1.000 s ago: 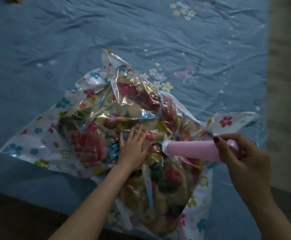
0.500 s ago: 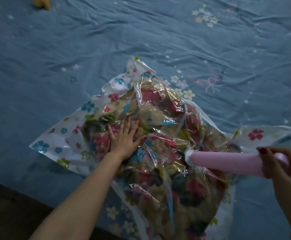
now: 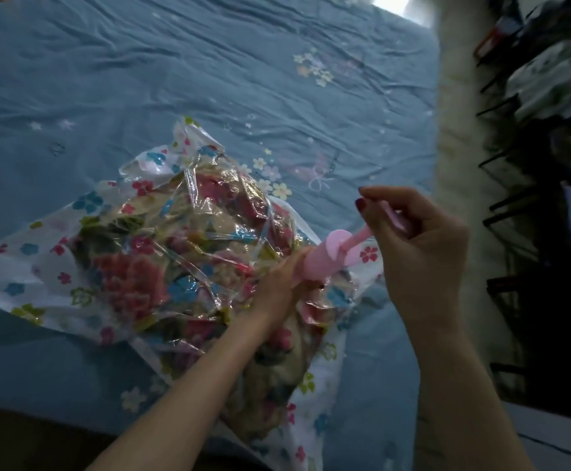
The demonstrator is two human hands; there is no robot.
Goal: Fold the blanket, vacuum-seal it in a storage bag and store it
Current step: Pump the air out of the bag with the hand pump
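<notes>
A clear storage bag point(image 3: 161, 253) printed with small pink, blue and green flowers lies crumpled on the blue bed sheet point(image 3: 175, 79), filling the middle and lower left of the view. Inside it sits the blanket point(image 3: 131, 283), a bundle with large red flowers, pressed against the wrinkled plastic. At about 3 o'clock from the bundle's centre a pink hand pump point(image 3: 321, 263) stands on the bag, tilted toward 1 o'clock, with its thin rod drawn partly out of the barrel.

The left hand point(image 3: 277, 290) reaches in from 7 o'clock – its fingers are wrapped around the base of the pump barrel, holding it down against the bag. The right hand point(image 3: 416, 246) is up at 2 o'clock from the pump, fingers curled and closed on the pink handle at the top of the rod; the nails are painted dark red.

A cluster of printed flowers point(image 3: 274, 178) on the sheet shows just beyond the bag at 12 o'clock. At the right edge – past a pale strip beside the bed – stands a dark wire rack point(image 3: 532, 164), its contents too blurred to name.
</notes>
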